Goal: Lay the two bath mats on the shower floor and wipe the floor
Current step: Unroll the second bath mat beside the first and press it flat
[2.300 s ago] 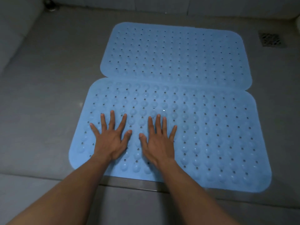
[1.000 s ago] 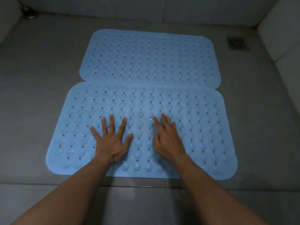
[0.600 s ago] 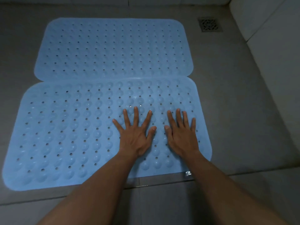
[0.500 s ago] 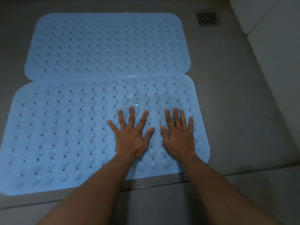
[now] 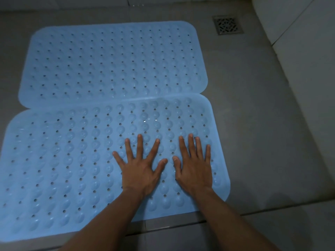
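Pressing the near bath mat (image 5: 59,160) flat onto the shower floor (image 5: 262,124), I have both palms down on its right-hand portion: my left hand (image 5: 140,171) lies with fingers fanned wide, and my right hand (image 5: 194,169) lies just beside it, fingers nearly together, its little finger close to the mat's right edge. Neither hand grips anything; both are open and flat, bearing on the surface. The step in hand is, as I judge it, the seating of the second mat, so that its underside takes hold of the floor. Beyond my fingertips lies the far bath mat (image 5: 112,60), already flat; the long edges of the two mats meet, and the near one seems to overlap the far one slightly along that seam, though I cannot be sure. Both mats are pale blue, soft-looking, rounded at the corners and covered in rows of small holes and raised domes. To the right of my right hand the floor is bare grey, and farther out, past the far mat's right corner, sits the drain grate (image 5: 227,24), uncovered. The edge nearest my wrists reaches the threshold ledge (image 5: 272,223). The next move probably calls for pressing along any part not yet seated, then finding something to wipe the floor with; none is in view.
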Tool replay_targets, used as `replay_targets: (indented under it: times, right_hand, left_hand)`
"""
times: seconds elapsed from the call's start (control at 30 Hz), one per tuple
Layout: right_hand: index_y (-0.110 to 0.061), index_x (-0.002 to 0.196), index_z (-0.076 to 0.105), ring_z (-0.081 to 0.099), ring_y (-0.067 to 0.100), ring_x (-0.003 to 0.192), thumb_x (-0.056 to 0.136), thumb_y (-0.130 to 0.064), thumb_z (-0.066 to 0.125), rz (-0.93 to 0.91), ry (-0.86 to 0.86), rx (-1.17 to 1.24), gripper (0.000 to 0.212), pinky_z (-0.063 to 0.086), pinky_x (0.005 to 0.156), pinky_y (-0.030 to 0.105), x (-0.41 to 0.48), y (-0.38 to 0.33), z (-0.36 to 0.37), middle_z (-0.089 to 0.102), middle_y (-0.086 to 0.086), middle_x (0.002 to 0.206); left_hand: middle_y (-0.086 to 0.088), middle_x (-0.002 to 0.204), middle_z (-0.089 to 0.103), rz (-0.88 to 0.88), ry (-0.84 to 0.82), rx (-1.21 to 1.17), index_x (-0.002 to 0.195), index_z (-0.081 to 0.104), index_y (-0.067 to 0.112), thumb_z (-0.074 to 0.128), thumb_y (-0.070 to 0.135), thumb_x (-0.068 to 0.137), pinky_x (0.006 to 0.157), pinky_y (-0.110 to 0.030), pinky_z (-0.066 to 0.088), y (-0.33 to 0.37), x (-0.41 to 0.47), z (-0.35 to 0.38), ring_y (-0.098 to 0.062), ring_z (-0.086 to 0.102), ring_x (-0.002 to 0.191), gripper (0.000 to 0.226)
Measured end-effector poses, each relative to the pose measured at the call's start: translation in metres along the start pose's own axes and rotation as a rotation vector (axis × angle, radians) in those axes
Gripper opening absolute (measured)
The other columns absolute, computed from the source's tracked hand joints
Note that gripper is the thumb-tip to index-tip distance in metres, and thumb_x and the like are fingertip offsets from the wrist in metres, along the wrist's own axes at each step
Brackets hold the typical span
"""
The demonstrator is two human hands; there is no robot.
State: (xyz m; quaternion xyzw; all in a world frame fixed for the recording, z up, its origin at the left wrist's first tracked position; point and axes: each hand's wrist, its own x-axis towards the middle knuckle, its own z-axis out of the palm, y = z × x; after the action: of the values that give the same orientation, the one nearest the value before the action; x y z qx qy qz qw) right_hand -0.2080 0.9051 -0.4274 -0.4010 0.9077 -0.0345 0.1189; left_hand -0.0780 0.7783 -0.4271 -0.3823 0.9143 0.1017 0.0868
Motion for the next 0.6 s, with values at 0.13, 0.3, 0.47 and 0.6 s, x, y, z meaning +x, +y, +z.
replay_targets:
  times: [0.13, 0.3, 0.47, 0.6]
  right_hand:
    - [-0.023, 0.16, 0.005, -0.002, 0.025, 0.154, 0.102, -0.053, 0.022, -0.008, 0.017, 0.003, 0.068, 0.005, 0.122, 0.056, -0.002, 0.001, 0.003, 0.001, 0.007, 0.167]
    - [-0.025, 0.158, -0.01, -0.015, 0.022, 0.152, 0.103, -0.053, 0.014, -0.008, -0.04, -0.006, 0.066, -0.007, 0.122, 0.054, -0.004, -0.001, -0.002, -0.013, 0.005, 0.166]
    - [-0.025, 0.155, -0.02, -0.027, 0.021, 0.149, 0.104, -0.052, 0.011, -0.008, -0.206, 0.074, 0.066, -0.016, 0.12, 0.05, 0.003, -0.002, -0.027, -0.025, 0.006, 0.163]
    - [-0.023, 0.158, -0.013, -0.02, 0.023, 0.151, 0.105, -0.048, 0.016, -0.001, -0.182, 0.116, 0.065, -0.011, 0.122, 0.049, 0.006, -0.009, -0.063, -0.019, 0.008, 0.165]
  left_hand:
    - [-0.001, 0.165, -0.018, -0.006, 0.007, 0.003, 0.152, -0.009, 0.05, 0.011, 0.077, 0.093, 0.111, -0.073, -0.007, 0.001, -0.002, 0.001, -0.036, -0.022, 0.149, 0.068]
    - [0.0, 0.164, -0.022, -0.006, -0.015, -0.02, 0.151, -0.013, 0.052, 0.008, 0.077, 0.093, 0.11, -0.071, -0.015, 0.001, -0.005, -0.003, -0.035, -0.028, 0.147, 0.067]
    - [0.002, 0.162, -0.026, 0.002, -0.159, -0.075, 0.149, -0.019, 0.051, 0.002, 0.076, 0.091, 0.111, -0.07, -0.014, -0.002, -0.001, -0.022, -0.034, -0.03, 0.146, 0.066]
    - [-0.003, 0.167, 0.003, 0.022, -0.155, -0.109, 0.155, -0.006, 0.045, 0.007, 0.067, 0.096, 0.119, -0.061, 0.002, -0.013, 0.002, -0.055, -0.031, -0.001, 0.153, 0.065]
